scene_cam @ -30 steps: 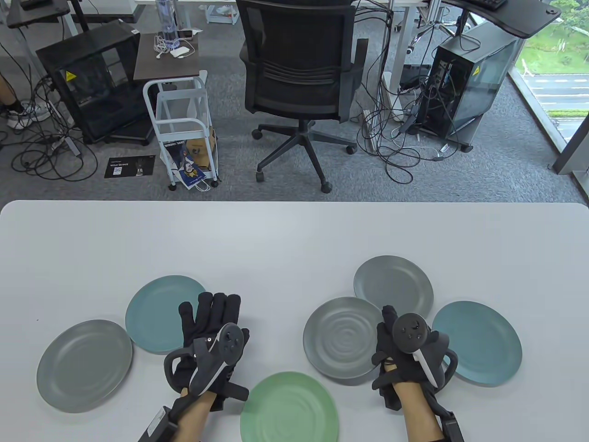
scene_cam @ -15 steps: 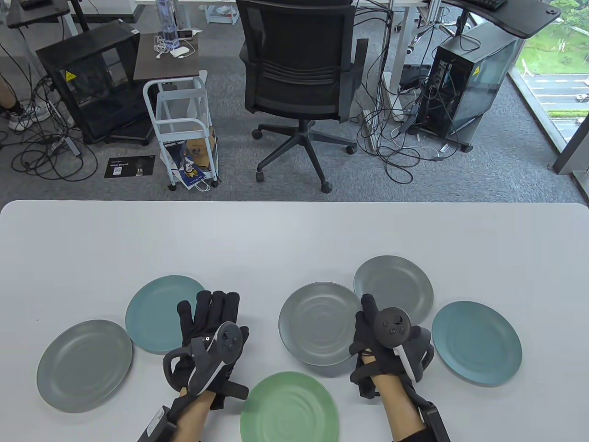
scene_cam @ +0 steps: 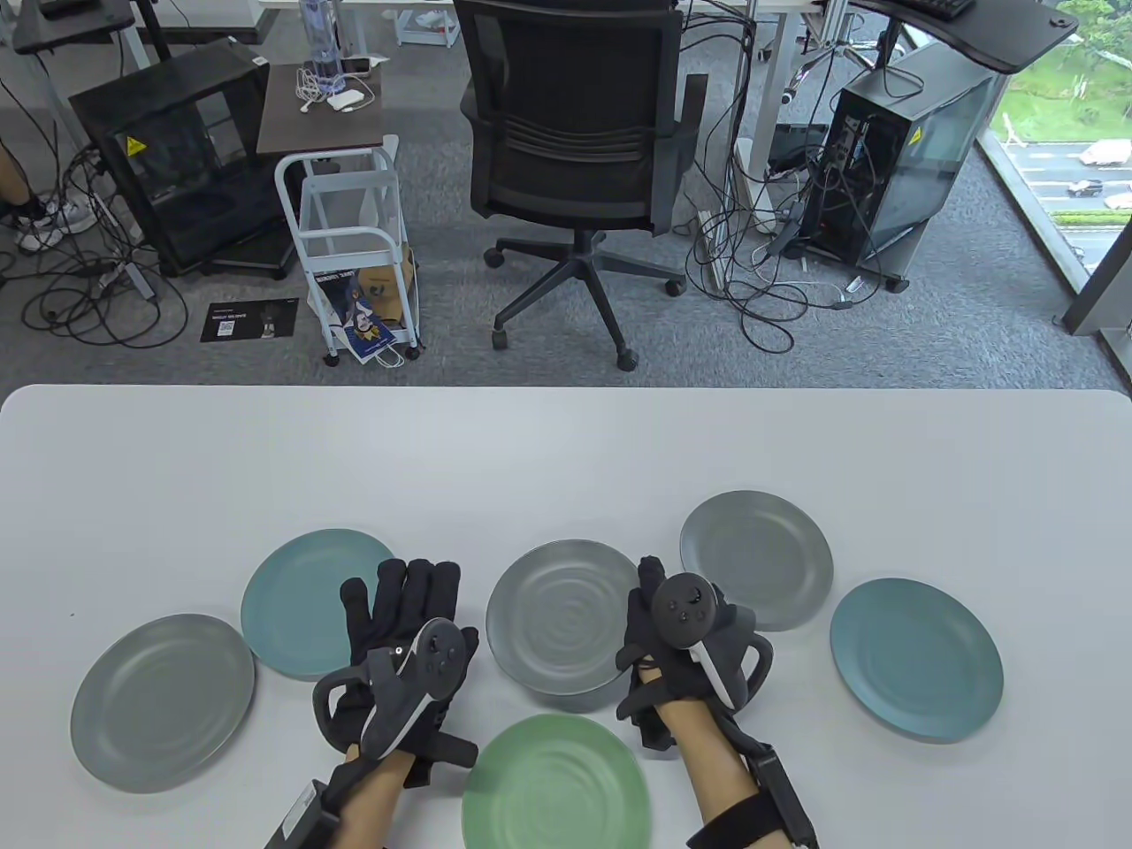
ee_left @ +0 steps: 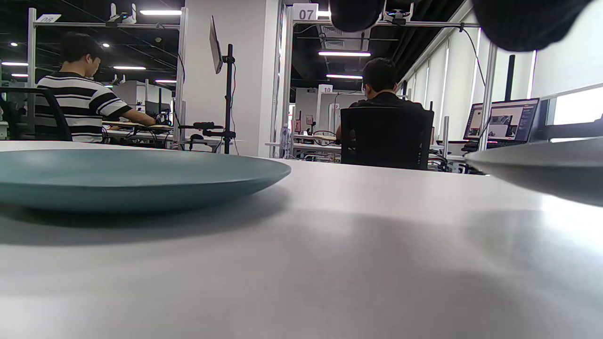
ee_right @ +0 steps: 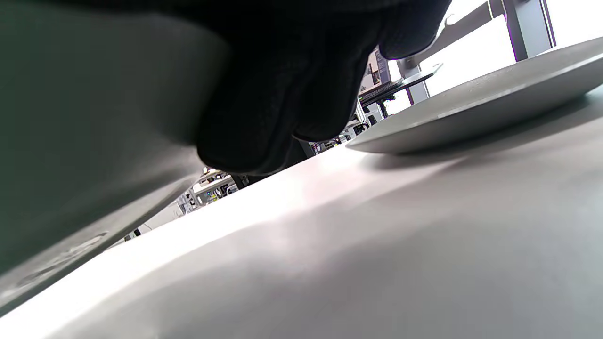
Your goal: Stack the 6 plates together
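At far left on the desk (scene_cam: pixel 566 460) lie a grey plate (scene_cam: pixel 162 702) and a teal plate (scene_cam: pixel 305 601). My left hand (scene_cam: pixel 402 650) rests flat, released. Centre, my right hand (scene_cam: pixel 681 641) grips the ribbed grey plate (scene_cam: pixel 557 615) by its rim, raised, I judge, to clear the green plate (scene_cam: pixel 555 783). Rightward, two more plates wait.
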Action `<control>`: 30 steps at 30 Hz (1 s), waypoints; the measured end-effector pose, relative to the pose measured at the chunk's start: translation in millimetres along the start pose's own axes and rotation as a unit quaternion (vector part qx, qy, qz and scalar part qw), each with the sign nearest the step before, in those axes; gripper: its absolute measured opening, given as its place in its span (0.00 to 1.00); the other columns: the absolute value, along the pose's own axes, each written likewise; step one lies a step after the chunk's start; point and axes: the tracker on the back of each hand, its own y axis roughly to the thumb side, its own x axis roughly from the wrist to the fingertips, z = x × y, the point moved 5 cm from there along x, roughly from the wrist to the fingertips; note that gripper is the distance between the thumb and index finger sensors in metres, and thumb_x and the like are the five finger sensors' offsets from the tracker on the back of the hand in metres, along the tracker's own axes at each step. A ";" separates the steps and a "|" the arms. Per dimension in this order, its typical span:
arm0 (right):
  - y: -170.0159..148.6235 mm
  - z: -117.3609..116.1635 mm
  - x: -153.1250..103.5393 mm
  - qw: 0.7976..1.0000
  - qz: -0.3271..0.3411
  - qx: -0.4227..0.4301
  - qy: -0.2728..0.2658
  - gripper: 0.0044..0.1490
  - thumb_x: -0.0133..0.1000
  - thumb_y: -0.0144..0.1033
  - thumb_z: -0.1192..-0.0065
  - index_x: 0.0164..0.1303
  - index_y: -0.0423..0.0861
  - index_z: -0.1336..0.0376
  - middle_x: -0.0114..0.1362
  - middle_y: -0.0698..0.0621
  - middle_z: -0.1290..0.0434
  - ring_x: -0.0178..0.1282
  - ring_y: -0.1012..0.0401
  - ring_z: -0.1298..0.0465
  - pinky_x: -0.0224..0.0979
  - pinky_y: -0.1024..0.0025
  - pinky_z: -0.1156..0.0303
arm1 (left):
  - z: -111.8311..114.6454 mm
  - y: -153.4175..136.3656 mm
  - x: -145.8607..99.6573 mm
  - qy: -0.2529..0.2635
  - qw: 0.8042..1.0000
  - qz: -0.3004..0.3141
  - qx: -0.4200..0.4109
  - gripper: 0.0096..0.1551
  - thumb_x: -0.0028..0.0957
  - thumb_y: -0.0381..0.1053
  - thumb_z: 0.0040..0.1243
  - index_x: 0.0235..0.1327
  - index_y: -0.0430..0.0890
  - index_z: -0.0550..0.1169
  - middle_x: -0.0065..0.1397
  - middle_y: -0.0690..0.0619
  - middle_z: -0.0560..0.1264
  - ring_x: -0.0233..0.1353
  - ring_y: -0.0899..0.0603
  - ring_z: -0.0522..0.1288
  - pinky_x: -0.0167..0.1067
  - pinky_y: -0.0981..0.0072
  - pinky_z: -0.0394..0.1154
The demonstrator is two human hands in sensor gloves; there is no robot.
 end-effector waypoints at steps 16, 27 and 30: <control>8.2 -16.4 -4.5 0.992 0.013 -0.125 0.005 0.30 0.59 0.49 0.41 0.70 0.51 0.37 0.47 0.64 0.17 0.67 0.60 0.26 0.83 0.50 0.48 | 0.6 2.1 -0.6 -0.001 1.000 0.004 0.004 0.48 0.39 0.74 0.55 0.74 0.74 0.50 0.85 0.73 0.53 0.91 0.57 0.45 0.87 0.51 0.32; 15.4 -15.6 -8.6 0.975 0.035 -0.219 -0.019 0.32 0.56 0.56 0.35 0.69 0.55 0.36 0.49 0.63 0.17 0.68 0.60 0.27 0.83 0.49 0.49 | 0.1 4.3 -0.8 0.002 1.000 0.013 -0.002 0.46 0.39 0.73 0.55 0.73 0.75 0.54 0.85 0.73 0.54 0.91 0.57 0.45 0.87 0.51 0.32; 17.5 -10.8 -10.8 0.970 0.045 -0.239 -0.030 0.33 0.56 0.59 0.36 0.69 0.56 0.36 0.50 0.64 0.18 0.69 0.59 0.28 0.83 0.49 0.49 | -0.6 6.6 -1.7 0.006 1.000 0.017 0.006 0.42 0.39 0.73 0.55 0.71 0.75 0.60 0.85 0.72 0.56 0.91 0.57 0.45 0.87 0.51 0.32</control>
